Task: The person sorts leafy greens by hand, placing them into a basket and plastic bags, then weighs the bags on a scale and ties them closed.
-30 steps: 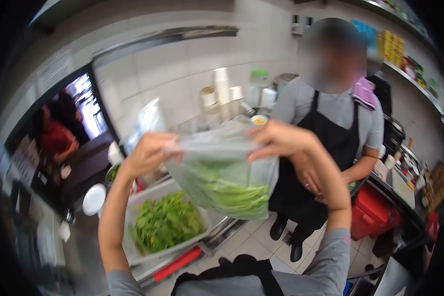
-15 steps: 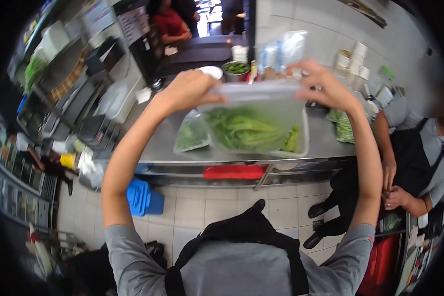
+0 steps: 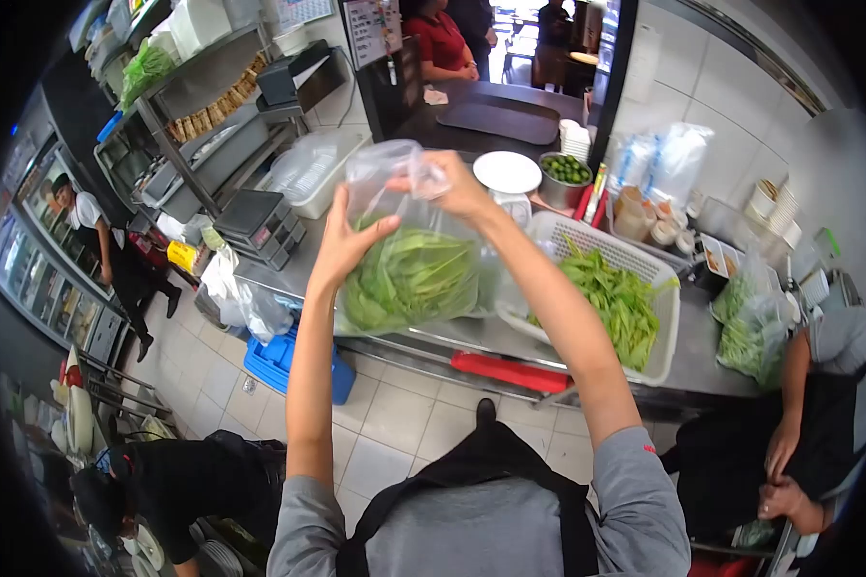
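A clear plastic bag of leafy greens [image 3: 414, 279] is held up over the left part of the counter. My left hand [image 3: 348, 236] grips its left side, thumb across the front and the other fingers partly hidden by plastic. At the bunched top of the bag, my right hand [image 3: 457, 190] has its fingers closed on the plastic. Right of the bag, beneath my right forearm, a white perforated basket [image 3: 666, 332] holds loose green leaves [image 3: 611, 303]. Another clear bag, partly hidden behind my right arm, lies between them.
A white plate [image 3: 507, 172] and a metal pot of cut green vegetables [image 3: 566, 170] stand behind. Bagged greens [image 3: 749, 332] lie at right beside a co-worker [image 3: 789, 423]. A blue lidded bin [image 3: 303, 363] sits under the counter; another person bends at lower left.
The bag has moved left, away from the basket, now more exposed. My hands have come closer together; the right went from the far top corner to the bunched top. The view has swung left.
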Available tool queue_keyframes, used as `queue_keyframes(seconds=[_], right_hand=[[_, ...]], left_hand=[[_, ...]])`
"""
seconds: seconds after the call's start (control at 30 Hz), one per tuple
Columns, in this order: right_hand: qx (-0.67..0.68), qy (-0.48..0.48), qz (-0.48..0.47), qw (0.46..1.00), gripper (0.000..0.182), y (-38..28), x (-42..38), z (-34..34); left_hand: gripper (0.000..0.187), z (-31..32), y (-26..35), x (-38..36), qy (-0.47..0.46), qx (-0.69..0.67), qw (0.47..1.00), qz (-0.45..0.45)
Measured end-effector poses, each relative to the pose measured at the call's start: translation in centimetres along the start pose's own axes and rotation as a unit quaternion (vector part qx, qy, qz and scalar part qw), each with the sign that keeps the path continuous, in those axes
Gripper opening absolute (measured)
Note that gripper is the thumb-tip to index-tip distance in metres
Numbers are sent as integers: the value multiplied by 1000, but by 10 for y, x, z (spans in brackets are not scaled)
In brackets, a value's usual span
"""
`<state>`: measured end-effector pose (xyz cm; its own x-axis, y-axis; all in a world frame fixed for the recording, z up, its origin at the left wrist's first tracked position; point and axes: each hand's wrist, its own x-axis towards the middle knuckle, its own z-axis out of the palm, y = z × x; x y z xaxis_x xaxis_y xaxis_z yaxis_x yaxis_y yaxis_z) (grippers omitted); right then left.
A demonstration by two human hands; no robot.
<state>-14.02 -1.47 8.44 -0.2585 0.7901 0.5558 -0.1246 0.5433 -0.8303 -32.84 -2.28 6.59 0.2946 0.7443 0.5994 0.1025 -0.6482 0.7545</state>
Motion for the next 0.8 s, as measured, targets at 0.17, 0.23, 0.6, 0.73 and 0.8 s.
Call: queue_keyframes(seconds=[0.17, 0.23, 0.6, 0.73, 0.8], right_hand=[[-23, -62, -72, 995, 17, 72, 65, 6], [-41, -73, -85, 993, 16, 86, 78, -1], [-113, -165, 131, 971, 33, 214, 60, -10], [-83, -169, 155, 970, 38, 238, 56, -18], [-104, -176, 185, 961, 36, 229, 64, -25]], left_hand=[[33, -29, -63, 24, 23, -25, 993, -117], [36, -18, -65, 20, 94, -34, 988, -117], [47, 75, -202, -24, -86, 2, 940, -329], [52, 88, -226, -47, -62, -30, 928, -367], [60, 85, -229, -45, -77, -118, 900, -411]])
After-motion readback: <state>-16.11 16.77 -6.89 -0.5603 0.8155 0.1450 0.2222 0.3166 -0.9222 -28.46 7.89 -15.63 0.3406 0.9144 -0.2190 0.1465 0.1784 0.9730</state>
